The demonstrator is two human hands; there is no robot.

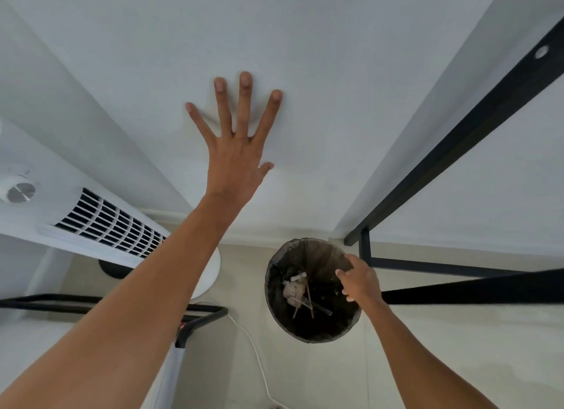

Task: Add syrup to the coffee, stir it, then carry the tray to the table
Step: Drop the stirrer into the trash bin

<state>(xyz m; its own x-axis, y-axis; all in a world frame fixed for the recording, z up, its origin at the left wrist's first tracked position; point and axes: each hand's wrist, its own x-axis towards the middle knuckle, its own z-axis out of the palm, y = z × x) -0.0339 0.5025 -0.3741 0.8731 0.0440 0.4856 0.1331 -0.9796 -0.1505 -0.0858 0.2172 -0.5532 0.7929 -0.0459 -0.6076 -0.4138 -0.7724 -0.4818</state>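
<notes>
No coffee, syrup or tray is in view. My left hand [236, 152] is pressed flat against a white wall [320, 73], fingers spread wide and holding nothing. My right hand [360, 282] hangs over the right rim of a dark round waste bin [274, 308] on the floor, with its fingers loose, pointing down and empty. Inside the bin lie crumpled paper [293, 289] and a few thin wooden sticks [309, 298].
A white tower fan [106, 222] leans in from the left on a round base. A black metal frame [457, 134] with white panels stands at the right. A black tube rail [204, 309] and a white cable [253, 347] cross the beige floor at the lower left.
</notes>
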